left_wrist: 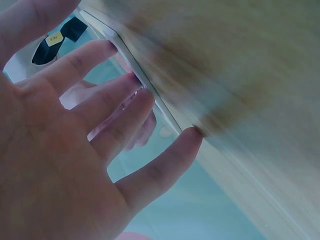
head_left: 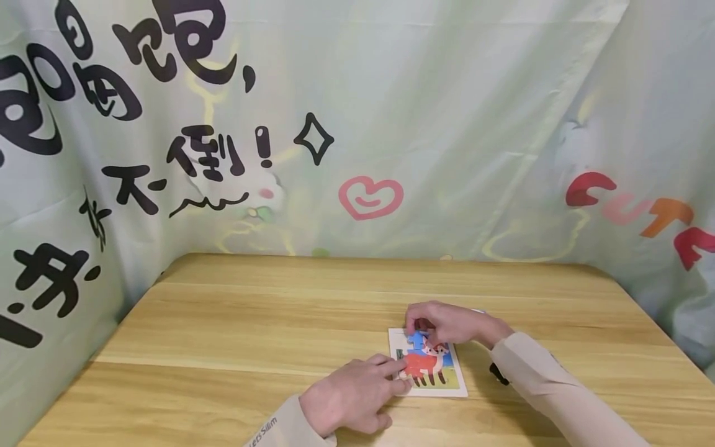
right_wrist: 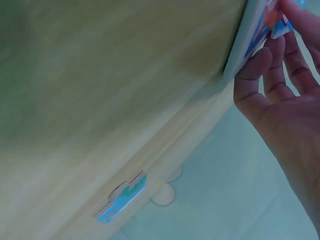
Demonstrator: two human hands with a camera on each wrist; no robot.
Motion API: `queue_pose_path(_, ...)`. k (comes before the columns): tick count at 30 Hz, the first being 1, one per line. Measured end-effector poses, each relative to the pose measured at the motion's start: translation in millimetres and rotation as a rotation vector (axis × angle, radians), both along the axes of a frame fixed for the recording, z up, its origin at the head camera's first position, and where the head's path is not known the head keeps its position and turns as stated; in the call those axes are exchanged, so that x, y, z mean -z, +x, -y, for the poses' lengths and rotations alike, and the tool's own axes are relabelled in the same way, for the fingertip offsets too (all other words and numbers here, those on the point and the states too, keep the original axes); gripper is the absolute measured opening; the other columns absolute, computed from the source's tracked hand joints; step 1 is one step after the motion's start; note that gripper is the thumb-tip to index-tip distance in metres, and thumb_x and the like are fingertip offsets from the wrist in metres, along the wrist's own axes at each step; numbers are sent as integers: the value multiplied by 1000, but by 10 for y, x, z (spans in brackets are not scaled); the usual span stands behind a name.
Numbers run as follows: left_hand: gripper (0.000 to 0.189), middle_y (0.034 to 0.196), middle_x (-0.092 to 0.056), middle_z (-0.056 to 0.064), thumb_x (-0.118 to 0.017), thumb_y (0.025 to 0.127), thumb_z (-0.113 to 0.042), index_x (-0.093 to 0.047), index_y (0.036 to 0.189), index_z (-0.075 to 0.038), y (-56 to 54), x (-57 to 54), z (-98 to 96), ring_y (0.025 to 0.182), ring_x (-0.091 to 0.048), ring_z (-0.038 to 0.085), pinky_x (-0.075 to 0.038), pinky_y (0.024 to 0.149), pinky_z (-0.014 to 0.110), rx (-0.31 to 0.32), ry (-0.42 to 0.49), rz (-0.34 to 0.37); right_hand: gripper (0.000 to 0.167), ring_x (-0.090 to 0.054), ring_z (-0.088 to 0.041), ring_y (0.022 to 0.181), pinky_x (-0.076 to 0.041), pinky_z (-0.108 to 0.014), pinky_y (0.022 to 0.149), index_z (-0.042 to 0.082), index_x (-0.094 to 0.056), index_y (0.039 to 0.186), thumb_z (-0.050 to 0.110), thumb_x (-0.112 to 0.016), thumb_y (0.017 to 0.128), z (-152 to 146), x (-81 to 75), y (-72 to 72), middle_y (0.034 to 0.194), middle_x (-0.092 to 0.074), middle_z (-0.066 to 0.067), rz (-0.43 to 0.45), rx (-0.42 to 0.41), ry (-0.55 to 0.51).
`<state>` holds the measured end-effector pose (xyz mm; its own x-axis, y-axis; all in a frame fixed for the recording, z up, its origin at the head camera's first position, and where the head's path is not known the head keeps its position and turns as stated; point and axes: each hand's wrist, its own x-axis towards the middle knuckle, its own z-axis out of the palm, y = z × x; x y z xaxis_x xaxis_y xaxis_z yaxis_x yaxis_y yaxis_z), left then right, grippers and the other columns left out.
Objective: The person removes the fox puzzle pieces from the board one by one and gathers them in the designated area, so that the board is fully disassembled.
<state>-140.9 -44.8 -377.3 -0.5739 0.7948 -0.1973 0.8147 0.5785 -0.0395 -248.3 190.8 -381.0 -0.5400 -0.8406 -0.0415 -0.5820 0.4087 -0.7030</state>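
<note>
A small jigsaw puzzle with a white border (head_left: 441, 392) lies flat on the table, its picture a red fox-like animal against blue and green. My left hand (head_left: 357, 392) rests its fingertips on the puzzle's lower left side, fingers spread and nearly straight. Over the upper part, my right hand (head_left: 447, 321) pinches a puzzle piece (right_wrist: 283, 27) between thumb and fingers. Part of the puzzle's top edge is hidden beneath that hand. In the left wrist view, the puzzle's edge (left_wrist: 145, 80) runs past the left fingertips.
A loose blue and green puzzle piece (right_wrist: 122, 199) lies on the wooden table (head_left: 251, 323), mostly hidden behind the right wrist in the head view. A small black object (head_left: 498, 374) shows beside the right sleeve. Printed curtains (head_left: 447, 124) hang behind the table and at both sides.
</note>
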Motion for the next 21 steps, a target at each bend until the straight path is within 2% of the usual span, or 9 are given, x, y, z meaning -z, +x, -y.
queue_pose_path(5, 58, 160, -38, -3, -71, 92, -44, -55, 147, -31, 2, -4, 1, 139, -41, 14, -49, 100, 32, 4, 1, 1, 39, -48, -11, 76, -47, -25, 68, 8, -62, 96, -23, -63, 73, -4, -14, 12, 86, -55, 4, -5, 10, -14)
queue_pose_path(11, 58, 159, -38, -2, -71, 92, -44, -56, 147, -31, -8, -11, 4, 139, -41, 14, -50, 99, 33, 12, 1, -15, 34, -48, -11, 77, -47, -24, 68, 7, -64, 99, -20, -68, 78, -30, -13, 22, 87, -57, 4, -28, 42, 1)
queue_pose_path(15, 58, 159, -38, -2, -71, 93, -45, -55, 147, -31, -17, -26, 5, 140, -41, 14, -50, 100, 33, 12, -3, -16, 30, -47, -8, 73, -45, -24, 66, 9, -60, 91, -16, -71, 80, -36, -34, 8, 81, -54, 6, -55, 53, 11)
queue_pose_path(21, 57, 159, -38, -2, -71, 92, -44, -56, 146, -31, -5, -25, 7, 140, -41, 14, -49, 100, 33, 19, 0, -12, 28, -45, -8, 72, -42, -24, 66, 9, -55, 84, -14, -69, 82, -56, -41, 15, 77, -49, 5, -22, 63, -16)
